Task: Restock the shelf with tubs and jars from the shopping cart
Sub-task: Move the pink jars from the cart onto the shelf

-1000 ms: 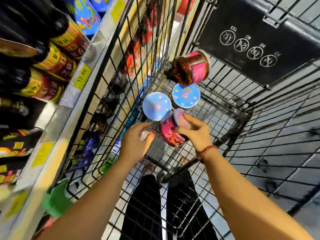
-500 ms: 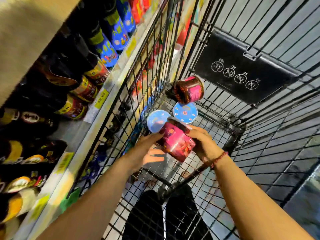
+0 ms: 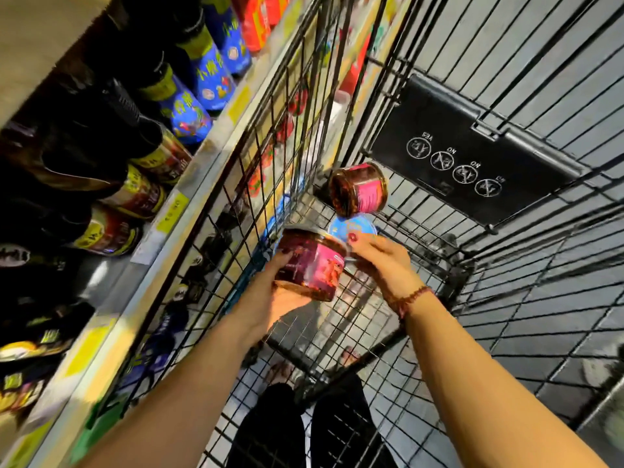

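**A:** so where's the jar (image 3: 310, 265) at, in the shopping cart (image 3: 293, 130) or out of it?

**B:** Inside the cart's wire walls, but held up off the cart floor, close to the cart's left wall and a bit tilted. The left hand (image 3: 270, 298) cups it from underneath, grip wrapped round the base with the thumb up the side. The right hand (image 3: 381, 261) has its grip closed on the top rim, thumb over the lid edge.

**A:** anything else in there?

**B:** yep, a second jar (image 3: 359, 189) lies on its side in the cart's far left corner, and a blue-lidded tub (image 3: 353, 228) sits flat on the cart floor just nearer than that. The shelf (image 3: 189, 184) runs right along the outside of the cart's left wall, packed with dark bottles (image 3: 141, 194).
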A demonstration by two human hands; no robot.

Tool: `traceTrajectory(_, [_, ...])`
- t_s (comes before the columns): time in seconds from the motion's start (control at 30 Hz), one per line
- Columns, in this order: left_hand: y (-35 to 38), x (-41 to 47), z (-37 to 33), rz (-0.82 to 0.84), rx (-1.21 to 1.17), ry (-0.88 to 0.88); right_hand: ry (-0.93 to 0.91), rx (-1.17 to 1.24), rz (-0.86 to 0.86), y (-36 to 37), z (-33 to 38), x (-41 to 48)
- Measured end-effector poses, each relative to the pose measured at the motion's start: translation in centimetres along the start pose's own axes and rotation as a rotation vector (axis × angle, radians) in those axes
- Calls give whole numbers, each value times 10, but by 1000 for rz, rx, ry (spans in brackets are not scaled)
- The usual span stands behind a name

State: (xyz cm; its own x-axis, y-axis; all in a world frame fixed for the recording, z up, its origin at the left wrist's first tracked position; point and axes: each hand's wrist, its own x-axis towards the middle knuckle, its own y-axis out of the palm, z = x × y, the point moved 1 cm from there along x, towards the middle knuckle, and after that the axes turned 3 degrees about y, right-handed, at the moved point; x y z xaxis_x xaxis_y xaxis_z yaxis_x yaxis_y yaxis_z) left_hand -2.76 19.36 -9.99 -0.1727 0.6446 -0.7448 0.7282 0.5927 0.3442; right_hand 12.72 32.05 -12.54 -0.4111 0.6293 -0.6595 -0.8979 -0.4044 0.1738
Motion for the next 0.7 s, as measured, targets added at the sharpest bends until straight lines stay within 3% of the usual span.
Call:
traceTrajectory(0.13, [-3,6,-4,-74,-110,71,146,136,-345,-7,12,38])
traceTrajectory(0.23, [-9,9,-3,-119,-219,69,262,151,-316,0,27,73])
traceTrajectory(0.4, [-18,11,4,-203,-249,50,137,110,-190,25,45,123])
traceTrajectory(0.53, [-22,13,9,-214,-278,59,257,260,-202,42,51,132])
traceTrajectory(0.7, [-29,19,15,-216,-247,73,211,205,-202,46,55,134])
